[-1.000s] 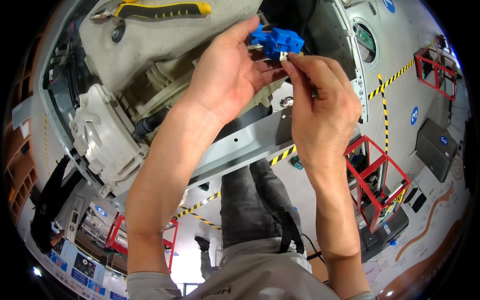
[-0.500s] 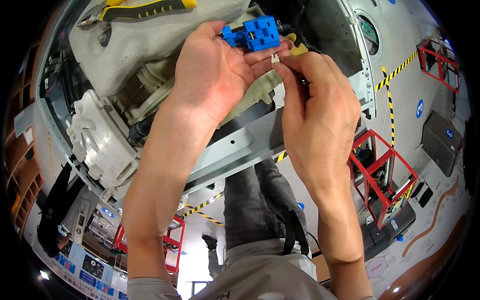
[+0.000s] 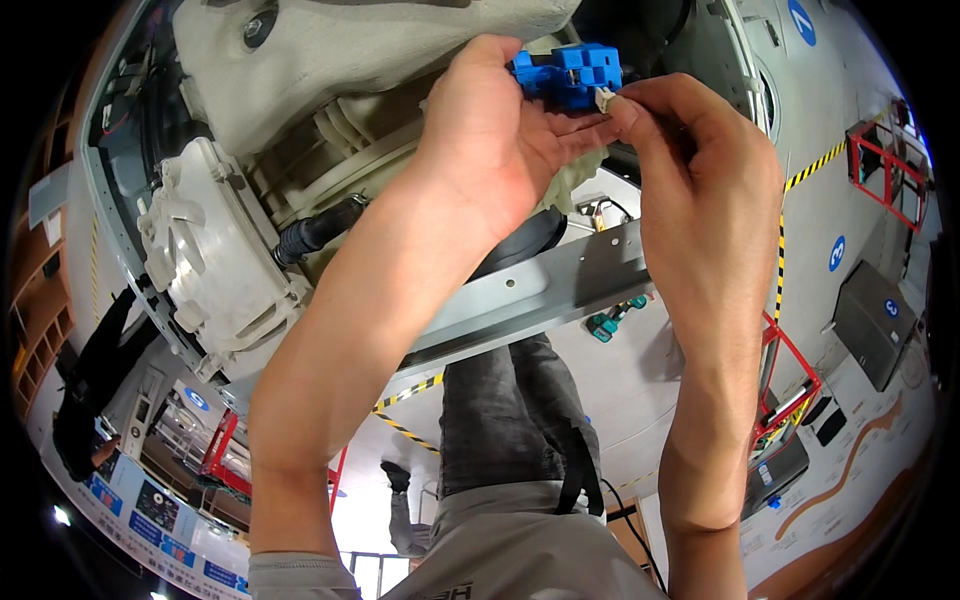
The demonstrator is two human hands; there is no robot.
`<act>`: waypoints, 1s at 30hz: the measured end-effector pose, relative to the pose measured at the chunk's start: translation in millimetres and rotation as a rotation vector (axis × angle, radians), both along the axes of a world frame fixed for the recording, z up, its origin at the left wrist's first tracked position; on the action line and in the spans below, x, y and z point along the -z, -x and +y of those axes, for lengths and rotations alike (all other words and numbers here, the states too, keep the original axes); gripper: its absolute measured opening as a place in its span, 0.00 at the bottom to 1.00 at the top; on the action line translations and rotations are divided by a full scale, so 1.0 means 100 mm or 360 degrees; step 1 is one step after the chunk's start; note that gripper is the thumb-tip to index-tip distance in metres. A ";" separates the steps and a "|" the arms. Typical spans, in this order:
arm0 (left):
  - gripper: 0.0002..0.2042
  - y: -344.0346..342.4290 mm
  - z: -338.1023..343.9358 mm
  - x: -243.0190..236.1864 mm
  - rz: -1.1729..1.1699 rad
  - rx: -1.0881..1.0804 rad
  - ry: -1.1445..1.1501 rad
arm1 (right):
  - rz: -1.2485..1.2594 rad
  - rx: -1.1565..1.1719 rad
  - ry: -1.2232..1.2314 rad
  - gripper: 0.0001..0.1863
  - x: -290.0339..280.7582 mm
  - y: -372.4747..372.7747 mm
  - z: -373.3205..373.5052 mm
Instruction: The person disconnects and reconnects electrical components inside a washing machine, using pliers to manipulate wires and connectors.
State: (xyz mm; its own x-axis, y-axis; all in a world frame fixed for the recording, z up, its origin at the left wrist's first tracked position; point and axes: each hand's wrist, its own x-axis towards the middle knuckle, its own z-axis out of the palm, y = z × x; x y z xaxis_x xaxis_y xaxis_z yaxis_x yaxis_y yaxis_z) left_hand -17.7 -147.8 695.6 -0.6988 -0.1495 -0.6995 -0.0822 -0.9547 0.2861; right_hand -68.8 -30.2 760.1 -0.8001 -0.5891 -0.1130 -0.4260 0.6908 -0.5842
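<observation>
So the left hand [image 3: 490,140] is palm up, holding the blue plastic part [image 3: 590,75] past the near metal rail [image 3: 520,285], over the open machine. Thumb's by its left end, fingers spread underneath, probably as a little shelf so it doesn't tip. Right hand [image 3: 710,165] comes in from the right with a tight thumb-and-finger pinch on the small white connector [image 3: 604,99]; makes sense, the thing's tiny. It's right at the blue part's near edge, can't tell if they're touching.
</observation>
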 end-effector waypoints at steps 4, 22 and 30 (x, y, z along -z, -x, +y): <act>0.18 0.01 0.02 0.03 -0.0025 -0.0035 -0.0023 | 0.0076 -0.0072 0.0039 0.07 0.06 0.00 -0.09; 0.14 -0.01 0.07 -0.07 0.0036 -0.0101 0.0082 | -0.0081 0.0054 0.0086 0.07 0.14 0.06 -0.09; 0.14 -0.01 0.08 -0.08 0.0016 -0.0122 0.0064 | -0.0029 -0.0002 0.0052 0.08 0.11 0.08 -0.11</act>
State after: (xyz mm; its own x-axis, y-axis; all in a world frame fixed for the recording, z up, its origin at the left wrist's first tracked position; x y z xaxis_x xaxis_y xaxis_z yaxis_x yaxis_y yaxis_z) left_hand -16.6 -140.3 703.3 -0.6914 -0.2307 -0.6846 -0.0063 -0.9457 0.3251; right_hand -77.0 -41.5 748.8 -0.7972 -0.5938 -0.1084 -0.4161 0.6707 -0.6140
